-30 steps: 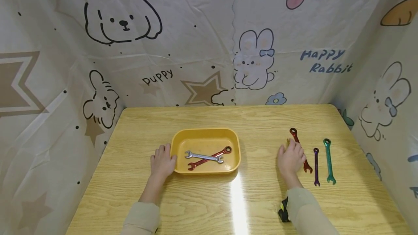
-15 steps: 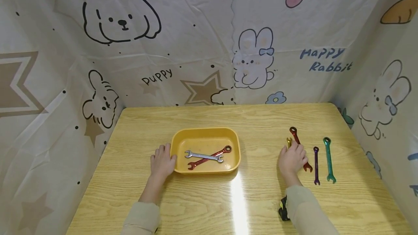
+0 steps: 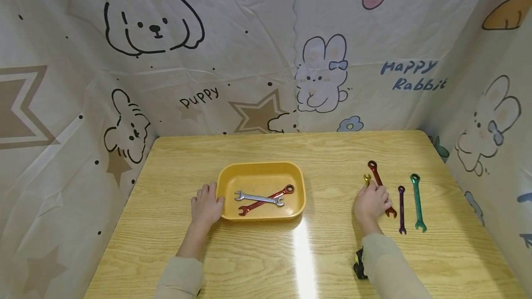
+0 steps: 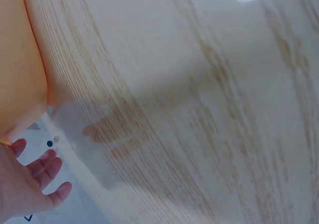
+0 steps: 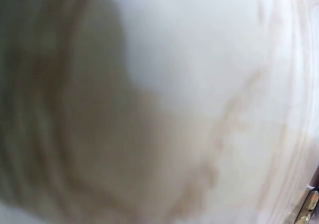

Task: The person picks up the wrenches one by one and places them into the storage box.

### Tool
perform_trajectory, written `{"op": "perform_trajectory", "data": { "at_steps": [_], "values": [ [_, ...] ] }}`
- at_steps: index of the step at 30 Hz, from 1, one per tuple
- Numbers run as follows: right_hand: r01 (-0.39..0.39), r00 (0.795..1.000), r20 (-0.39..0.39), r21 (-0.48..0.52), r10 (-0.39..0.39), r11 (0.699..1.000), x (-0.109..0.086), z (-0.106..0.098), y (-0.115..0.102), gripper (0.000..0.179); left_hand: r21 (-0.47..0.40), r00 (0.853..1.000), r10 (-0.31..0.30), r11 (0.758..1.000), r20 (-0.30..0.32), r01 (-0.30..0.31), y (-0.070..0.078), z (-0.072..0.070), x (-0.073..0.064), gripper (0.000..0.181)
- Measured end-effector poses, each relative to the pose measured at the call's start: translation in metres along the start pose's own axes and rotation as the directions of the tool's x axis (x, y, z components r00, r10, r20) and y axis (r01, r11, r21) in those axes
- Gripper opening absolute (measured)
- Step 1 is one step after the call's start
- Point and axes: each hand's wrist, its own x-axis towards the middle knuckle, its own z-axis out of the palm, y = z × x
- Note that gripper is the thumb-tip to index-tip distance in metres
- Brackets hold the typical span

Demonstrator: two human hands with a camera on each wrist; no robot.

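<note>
My left hand [image 3: 206,206] grips the left rim of the yellow tray [image 3: 262,218], thumb over the edge and fingers along the outside. In the left wrist view its fingertips [image 4: 47,167] show below the tray's orange-looking wall [image 4: 22,69]. A silver open-end wrench [image 3: 254,197] lies across a red wrench [image 3: 272,197] inside the tray. At the right, my right hand [image 3: 371,203] holds a small gold wrench [image 3: 367,178]; only its forked head shows past the curled fingers. Behind this hand lies another red wrench [image 3: 374,170], partly covered.
Right of the right hand, a purple wrench [image 3: 401,209] and a green wrench [image 3: 417,202] lie side by side on the wooden table [image 3: 257,262]. A small black device [image 3: 359,264] sits at the right cuff. Printed cloth walls [image 3: 199,82] enclose the table.
My right hand has shifted slightly, and more of the gold wrench's head now shows. The left hand and tray stay put.
</note>
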Motion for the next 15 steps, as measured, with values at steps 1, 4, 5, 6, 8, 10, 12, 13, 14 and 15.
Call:
{"op": "perform_trajectory", "data": {
  "at_steps": [1, 4, 5, 6, 8, 10, 12, 13, 14, 15],
  "values": [
    [0.000, 1.000, 0.002, 0.003, 0.000, 1.000, -0.0002, -0.0001, -0.0003, 0.038, -0.002, 1.000, 0.000, 1.000, 0.000, 0.000, 0.0000, 0.0000, 0.0000, 0.043],
    [0.000, 1.000, 0.005, 0.009, 0.000, 1.000, -0.0004, 0.0002, -0.0006, 0.038, -0.003, 1.000, 0.000, 1.000, -0.002, 0.000, 0.0002, -0.0001, 0.0001, 0.042],
    [-0.001, 1.000, 0.002, 0.009, 0.001, 1.000, -0.0002, 0.0005, -0.0006, 0.038, -0.002, 1.000, 0.000, 1.000, -0.003, 0.000, 0.0002, -0.0001, 0.0001, 0.042],
    [-0.003, 1.000, 0.001, 0.007, 0.003, 1.000, -0.0001, 0.0008, -0.0006, 0.038, -0.001, 1.000, 0.001, 1.000, -0.005, -0.001, 0.0002, -0.0001, 0.0001, 0.042],
    [-0.008, 1.000, 0.003, 0.002, 0.008, 1.000, -0.0001, 0.0010, -0.0009, 0.037, 0.002, 1.000, 0.002, 1.000, -0.007, -0.002, 0.0005, -0.0003, 0.0000, 0.042],
    [-0.016, 1.000, 0.010, -0.005, 0.016, 1.000, -0.0003, 0.0010, -0.0013, 0.037, 0.003, 1.000, 0.003, 1.000, -0.009, -0.003, 0.0008, -0.0005, -0.0002, 0.041],
    [-0.023, 1.000, 0.016, -0.011, 0.023, 1.000, -0.0004, 0.0009, -0.0019, 0.037, 0.002, 1.000, 0.002, 1.000, -0.009, -0.002, 0.0011, -0.0008, -0.0004, 0.041],
    [-0.025, 0.999, 0.021, -0.016, 0.026, 1.000, -0.0004, 0.0009, -0.0022, 0.037, 0.001, 1.000, 0.001, 1.000, -0.008, -0.001, 0.0012, -0.0009, -0.0004, 0.041],
    [-0.028, 0.999, 0.024, -0.020, 0.028, 0.999, -0.0005, 0.0009, -0.0024, 0.036, 0.000, 1.000, -0.001, 1.000, -0.008, 0.001, 0.0013, -0.0010, -0.0005, 0.041],
    [-0.029, 0.999, 0.026, -0.023, 0.030, 0.999, -0.0006, 0.0009, -0.0027, 0.036, 0.000, 1.000, -0.003, 1.000, -0.007, 0.003, 0.0012, -0.0009, -0.0005, 0.041]
  ]
}}
